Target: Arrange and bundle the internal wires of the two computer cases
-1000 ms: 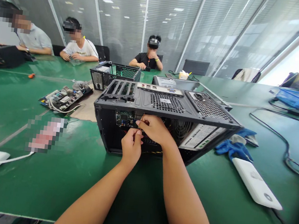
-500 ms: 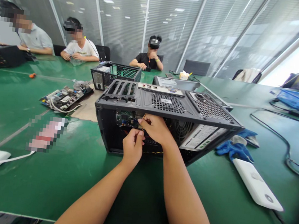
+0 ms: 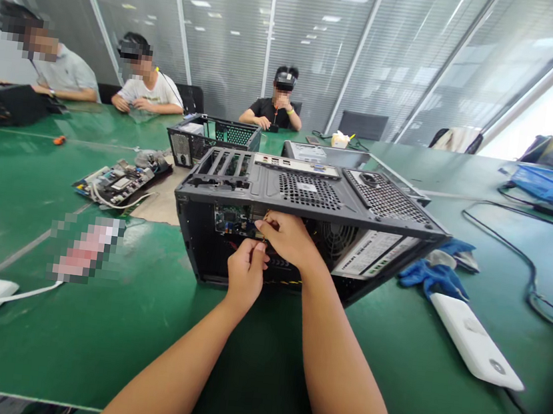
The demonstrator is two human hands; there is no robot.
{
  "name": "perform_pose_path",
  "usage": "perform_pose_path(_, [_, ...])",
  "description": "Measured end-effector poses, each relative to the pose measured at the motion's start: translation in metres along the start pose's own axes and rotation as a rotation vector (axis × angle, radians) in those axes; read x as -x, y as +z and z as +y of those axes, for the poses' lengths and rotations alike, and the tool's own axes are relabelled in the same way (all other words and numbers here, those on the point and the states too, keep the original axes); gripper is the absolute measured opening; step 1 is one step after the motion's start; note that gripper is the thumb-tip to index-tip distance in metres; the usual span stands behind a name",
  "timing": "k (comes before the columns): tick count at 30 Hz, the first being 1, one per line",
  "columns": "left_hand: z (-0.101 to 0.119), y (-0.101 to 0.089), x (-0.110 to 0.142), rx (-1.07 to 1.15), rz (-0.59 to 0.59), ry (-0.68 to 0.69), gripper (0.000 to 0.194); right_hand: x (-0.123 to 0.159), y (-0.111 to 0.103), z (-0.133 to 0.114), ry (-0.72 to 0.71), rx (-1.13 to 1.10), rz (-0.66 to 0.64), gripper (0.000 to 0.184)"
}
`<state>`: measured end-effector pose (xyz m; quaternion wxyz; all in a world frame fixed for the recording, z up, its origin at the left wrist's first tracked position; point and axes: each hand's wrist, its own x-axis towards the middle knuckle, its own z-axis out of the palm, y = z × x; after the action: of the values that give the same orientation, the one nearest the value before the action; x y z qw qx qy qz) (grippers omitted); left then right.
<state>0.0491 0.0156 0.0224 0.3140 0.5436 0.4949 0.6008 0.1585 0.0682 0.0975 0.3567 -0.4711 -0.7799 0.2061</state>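
Observation:
A black computer case (image 3: 258, 191) stands on the table with its slotted, perforated rear panel facing up and its open side towards me. Both my hands are at that opening. My right hand (image 3: 287, 238) pinches a thin yellowish cable (image 3: 267, 215) beside the motherboard (image 3: 231, 217). Just below, my left hand (image 3: 246, 270) has thumb and finger pressed together at the lower part of what looks like the same cable; the fingertips partly hide it. To the right inside the case are a fan (image 3: 337, 240) and the labelled power supply (image 3: 374, 254).
A loose motherboard (image 3: 119, 181) lies left on cardboard (image 3: 161, 203). Another case frame (image 3: 215, 133) and a metal panel (image 3: 333, 153) stand behind. Blue gloves (image 3: 432, 273) and a white power bank (image 3: 476, 342) lie right. Several people sit across the table (image 3: 151, 326).
Almost nothing differs. My left fingertips have shifted very slightly at the case opening; both hands keep their pinch.

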Motion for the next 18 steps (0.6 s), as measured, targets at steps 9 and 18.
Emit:
perform_pose_path(9, [0.0029, -0.0002, 0.0009, 0.016, 0.001, -0.009, 0.027, 0.0005, -0.0002, -0.0022, 0.004, -0.014, -0.003, 0.027])
perform_pose_path(18, [0.0027, 0.0000, 0.0001, 0.030, -0.001, -0.015, 0.026, 0.0002, 0.0014, 0.0003, 0.005, -0.015, -0.006, 0.026])
